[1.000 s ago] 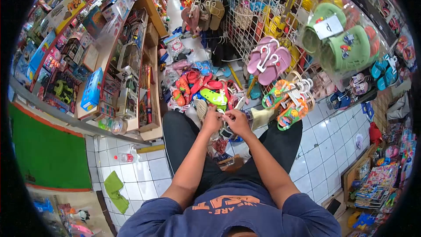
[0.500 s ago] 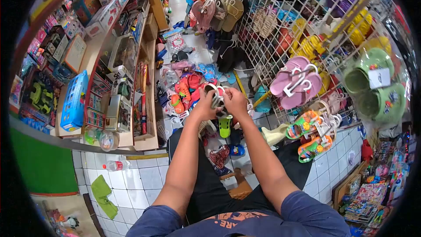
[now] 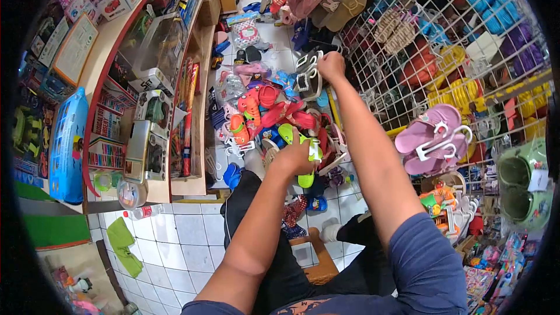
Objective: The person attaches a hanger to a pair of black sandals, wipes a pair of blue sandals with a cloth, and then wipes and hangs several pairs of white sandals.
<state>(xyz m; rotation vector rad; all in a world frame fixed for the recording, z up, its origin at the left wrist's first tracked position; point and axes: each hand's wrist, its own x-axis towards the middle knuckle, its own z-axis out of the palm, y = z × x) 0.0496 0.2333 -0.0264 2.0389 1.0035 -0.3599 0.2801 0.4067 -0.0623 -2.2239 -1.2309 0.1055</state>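
My right hand (image 3: 331, 67) reaches forward, its fingers closed on the white hanger of a pair of dark sandals (image 3: 308, 77) with pale edges. These sandals hang over the far side of the floor pile. Closer to me, my left hand (image 3: 296, 156) is closed around a pair of lime green sandals (image 3: 305, 180) near their white hanger. Part of that pair is hidden by the hand. Beside it lie red sandals (image 3: 300, 119) and orange character sandals (image 3: 240, 130).
A white wire rack (image 3: 402, 76) hung with footwear stands on the right, with pink sandals (image 3: 434, 140) on its near side. Shelves of boxed toys (image 3: 119, 76) line the left. Other sandals (image 3: 341, 9) hang ahead. A bottle (image 3: 143, 212) lies on the tiles.
My hands have parted. The right one has moved forward and right with the dark sandals, while the left has come down onto the lime green pair. The whole view has shifted.
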